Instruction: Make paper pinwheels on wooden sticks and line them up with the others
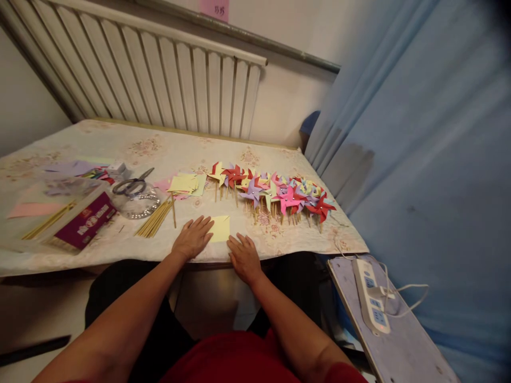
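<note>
A square of yellow paper [220, 229] lies flat near the table's front edge, with cut lines showing at its corners. My left hand [193, 237] rests palm down at its left side, fingers stretched out and fingertips on or against the paper's edge. On the other side my right hand [244, 257] lies flat, fingertips at the paper's lower right corner. Neither hand grips anything. Just left of my left hand are a single thin stick [173, 211] and a bundle of sticks [155, 219]. Behind the sheet sits a stack of coloured paper squares [184, 183], yellow on top.
Several finished paper pinwheels [289, 199] on sticks lie at the right. Scissors [131, 185], a ring of pins [141, 206], a purple box [85, 221] and a clear bag [48, 205] are at the left. A power strip [371, 298] lies on a board beside a blue curtain [431, 175].
</note>
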